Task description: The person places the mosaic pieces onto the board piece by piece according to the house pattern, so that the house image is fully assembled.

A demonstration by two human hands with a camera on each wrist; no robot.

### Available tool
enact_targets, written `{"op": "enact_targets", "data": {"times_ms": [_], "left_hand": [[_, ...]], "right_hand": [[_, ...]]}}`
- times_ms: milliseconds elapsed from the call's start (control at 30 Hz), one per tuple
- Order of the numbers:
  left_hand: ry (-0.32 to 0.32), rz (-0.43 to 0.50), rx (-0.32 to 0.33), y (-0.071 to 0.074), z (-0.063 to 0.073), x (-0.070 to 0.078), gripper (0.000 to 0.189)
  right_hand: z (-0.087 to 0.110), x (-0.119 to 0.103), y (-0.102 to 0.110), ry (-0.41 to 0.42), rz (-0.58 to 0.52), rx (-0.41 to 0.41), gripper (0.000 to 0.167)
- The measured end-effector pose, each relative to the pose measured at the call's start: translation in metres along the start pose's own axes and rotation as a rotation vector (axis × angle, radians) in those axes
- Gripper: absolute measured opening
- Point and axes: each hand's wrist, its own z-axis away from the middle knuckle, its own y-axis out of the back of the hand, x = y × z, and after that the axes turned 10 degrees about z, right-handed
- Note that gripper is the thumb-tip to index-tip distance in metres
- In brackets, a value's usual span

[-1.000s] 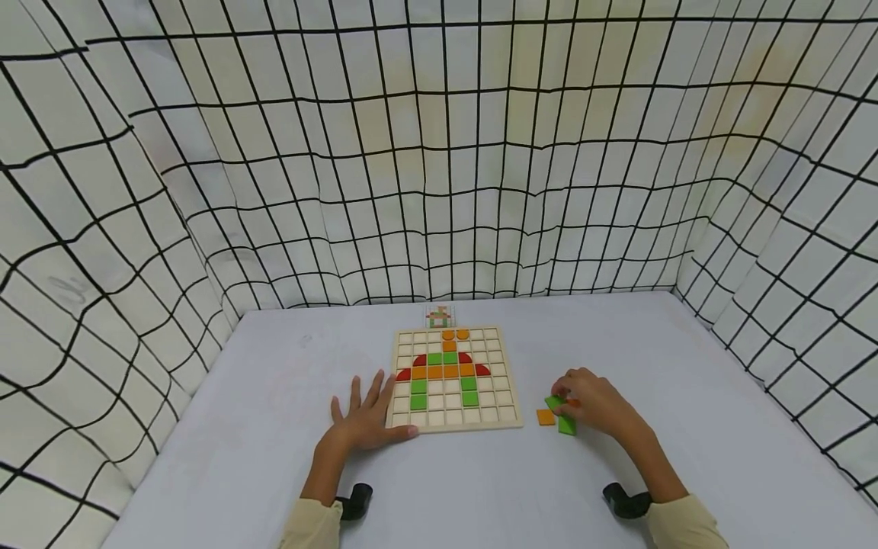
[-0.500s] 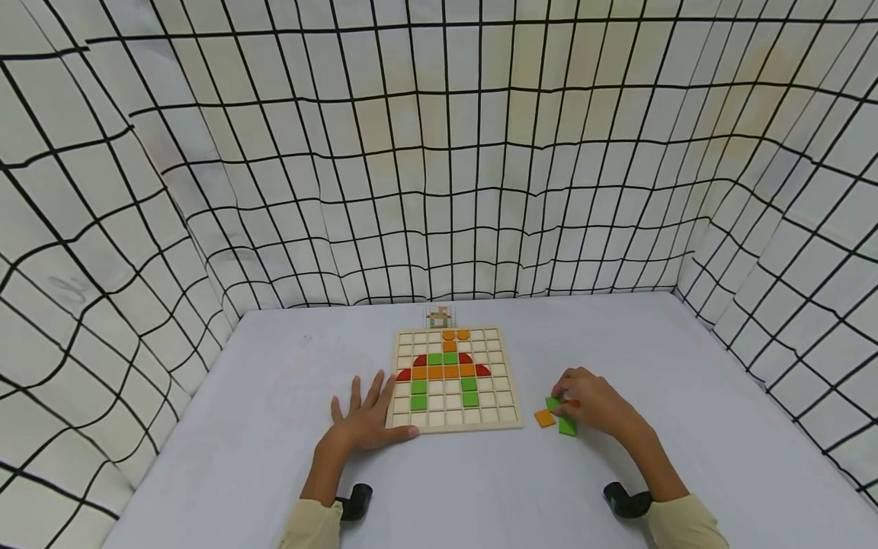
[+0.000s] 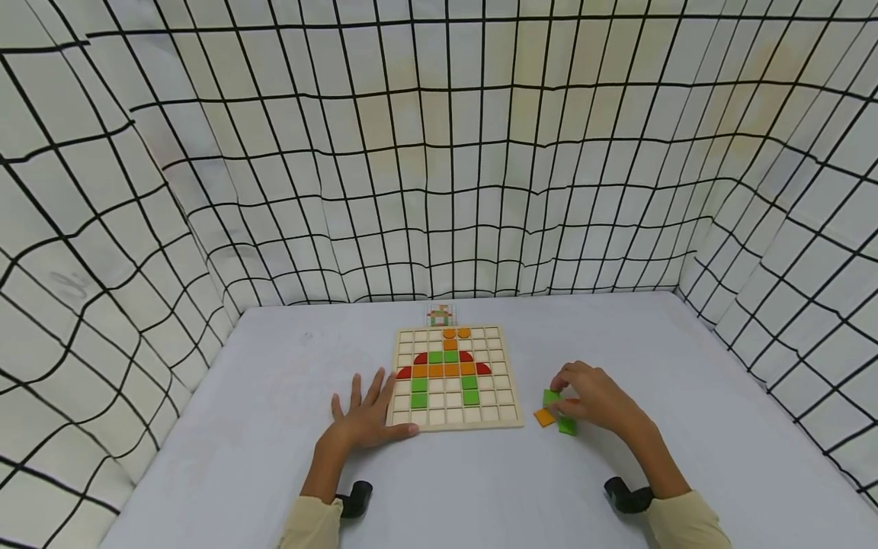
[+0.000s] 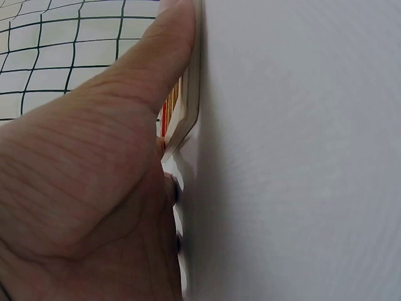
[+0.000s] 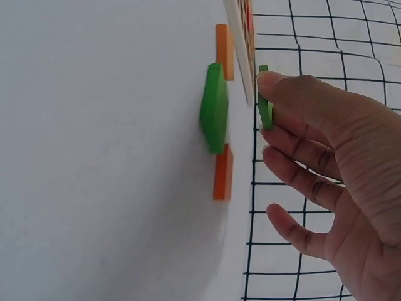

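Note:
My right hand (image 3: 595, 399) pinches a green square tile (image 5: 265, 108) between thumb and fingertips, lifted off the table. Below it in the right wrist view lie another green tile (image 5: 215, 110) and two orange tiles, one nearer the board (image 5: 224, 52) and one behind (image 5: 223, 173). Spread flat, my left hand (image 3: 366, 418) rests at the board's lower left corner, its thumb along the front edge. The wooden grid board (image 3: 504, 422) bears red, orange and green pieces (image 3: 443, 370) in a pattern, with two orange round pieces at the top.
A small picture card (image 3: 440, 315) with a coloured pattern lies behind the board. Black netting (image 3: 453, 191) over white walls encloses the back and sides of the white table (image 3: 274, 366).
The right hand has risen slightly with the green tile, which now tilts up. The orange tile beside it turned a little earlier on. My left hand stays in place.

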Motion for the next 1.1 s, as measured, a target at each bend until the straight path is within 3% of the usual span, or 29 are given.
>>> {"op": "enact_targets", "data": {"times_ms": [200, 533, 1100], "left_hand": [[0.009, 0.012, -0.005, -0.001, -0.001, 0.001, 0.111], [-0.012, 0.020, 0.017, 0.004, 0.004, 0.005, 0.110], [-0.011, 0.001, 0.023, 0.003, 0.005, 0.003, 0.111]], "right_hand": [[-0.010, -0.012, 0.001, 0.039, 0.006, -0.014, 0.023], [-0.035, -0.045, 0.002, 0.039, -0.024, -0.083, 0.025], [-0.077, -0.114, -0.020, 0.197, -0.008, -0.121, 0.024]]}}
